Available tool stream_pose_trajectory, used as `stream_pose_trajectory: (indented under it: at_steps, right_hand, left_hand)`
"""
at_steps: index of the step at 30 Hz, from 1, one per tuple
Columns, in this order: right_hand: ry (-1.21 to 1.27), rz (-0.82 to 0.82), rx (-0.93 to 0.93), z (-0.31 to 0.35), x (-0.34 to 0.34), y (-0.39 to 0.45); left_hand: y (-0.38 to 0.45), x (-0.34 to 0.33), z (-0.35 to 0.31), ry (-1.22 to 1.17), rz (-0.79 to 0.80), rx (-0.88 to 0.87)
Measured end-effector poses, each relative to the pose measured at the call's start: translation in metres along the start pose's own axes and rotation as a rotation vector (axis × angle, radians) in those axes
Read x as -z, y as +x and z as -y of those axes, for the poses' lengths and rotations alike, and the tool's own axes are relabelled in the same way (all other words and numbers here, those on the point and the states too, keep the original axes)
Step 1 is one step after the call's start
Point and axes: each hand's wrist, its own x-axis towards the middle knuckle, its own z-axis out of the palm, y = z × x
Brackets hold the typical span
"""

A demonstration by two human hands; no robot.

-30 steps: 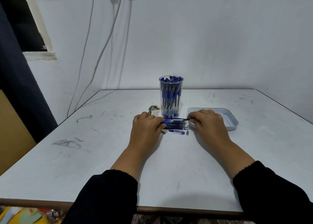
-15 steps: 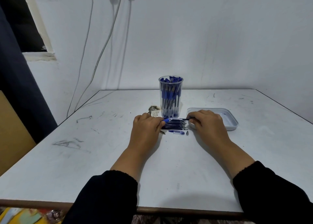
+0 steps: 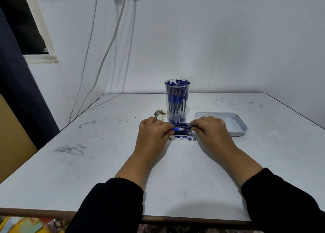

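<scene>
- Head view: you have one pen (image 3: 182, 127) stretched between both hands, just above the row of pens (image 3: 183, 132) lying on the table (image 3: 105, 162), directly in front of the clear cup (image 3: 177, 100) packed with more pens.
- Your left hand (image 3: 152, 136) is curled, its fingertips pinching the pen's blue end; your right hand (image 3: 212, 132) is curled too, pinching the opposite end. Exactly how the fingers lie underneath is hidden.
- The pen should be light, stiff and smooth plastic, so it may roll or slip. Hold it at the ends, firmly but without bending the thin barrel.
- A short barrel piece (image 3: 183, 137) and a small metal tip (image 3: 194, 139) lie loose just nearer to you; such parts scatter easily.
- The tray (image 3: 236, 134) sits just beyond your right hand.
</scene>
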Motion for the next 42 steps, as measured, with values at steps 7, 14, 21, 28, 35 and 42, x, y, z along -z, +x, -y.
stream_pose_trajectory:
  at_steps: [7, 14, 21, 28, 35, 42]
  right_hand:
    - [0.298, 0.063, -0.131, 0.0, 0.002, 0.002]
    - [0.125, 0.018, -0.263, -0.015, 0.023, 0.004]
    - [0.086, 0.082, -0.179, -0.009, 0.014, 0.004]
    - [0.037, 0.137, -0.115, 0.005, 0.002, 0.002]
    - [0.146, 0.12, -0.085, 0.011, 0.004, 0.002]
    - [-0.113, 0.221, -0.125, 0.0, 0.008, 0.001]
  left_hand:
    - [-0.001, 0.001, 0.001, 0.027, -0.013, 0.051]
    - [0.0, 0.003, 0.001, 0.051, -0.035, 0.083]
    - [-0.001, 0.001, 0.002, 0.03, -0.031, 0.037]
    - [-0.001, -0.002, -0.004, -0.017, 0.003, -0.042]
    - [-0.003, -0.003, -0.005, -0.01, 0.031, -0.07]
    - [-0.003, -0.003, -0.002, -0.008, 0.024, -0.015]
